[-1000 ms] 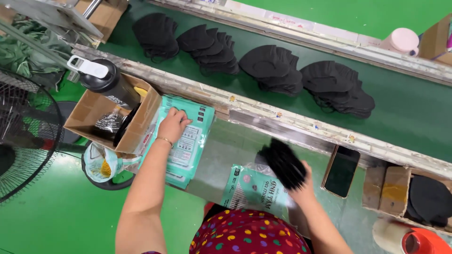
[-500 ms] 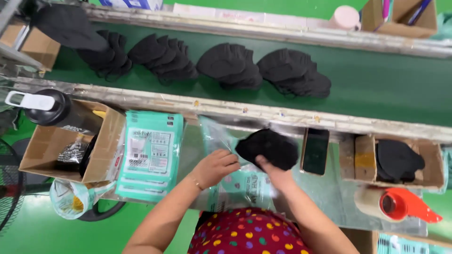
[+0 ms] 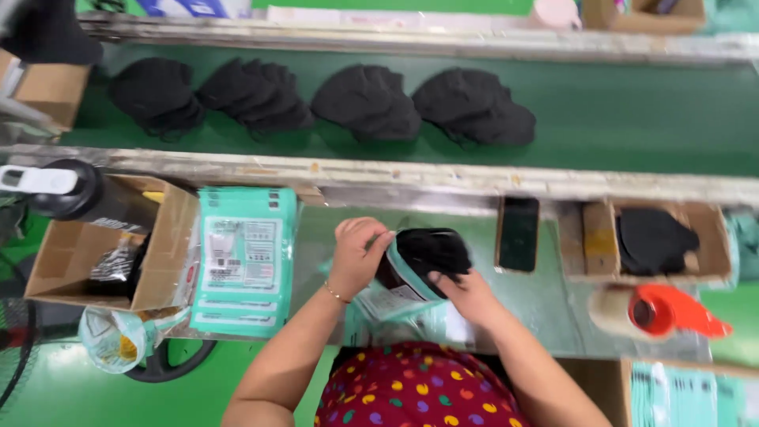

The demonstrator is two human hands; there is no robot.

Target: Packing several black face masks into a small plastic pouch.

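- left hand (image 3: pixel 360 255) pinches the top edge of a teal-and-white plastic pouch (image 3: pixel 395 289), fingers curled tight on the rim, holding the mouth up.
- right hand (image 3: pixel 466 292) grips a stack of black fabric masks (image 3: pixel 427 251), fingers closed round it — stack sits partly inside the pouch mouth, top half showing.
- pouch + masks sit over the steel worktable (image 3: pixel 545 296), just in front of the person, centre of view.
- pile of flat teal pouches (image 3: pixel 245 261) lies to the left, beside an open cardboard box (image 3: pixel 111 245) w/ a black bottle (image 3: pixel 79 202) leaning on it.
- black phone (image 3: pixel 519 234) lies right of the masks, near but apart.
- small cardboard tray w/ black masks (image 3: pixel 652 241) further right; orange tape dispenser (image 3: pixel 660 311) below it.
- green conveyor belt (image 3: pixel 632 119) behind carries four heaps of black masks (image 3: pixel 356 103).
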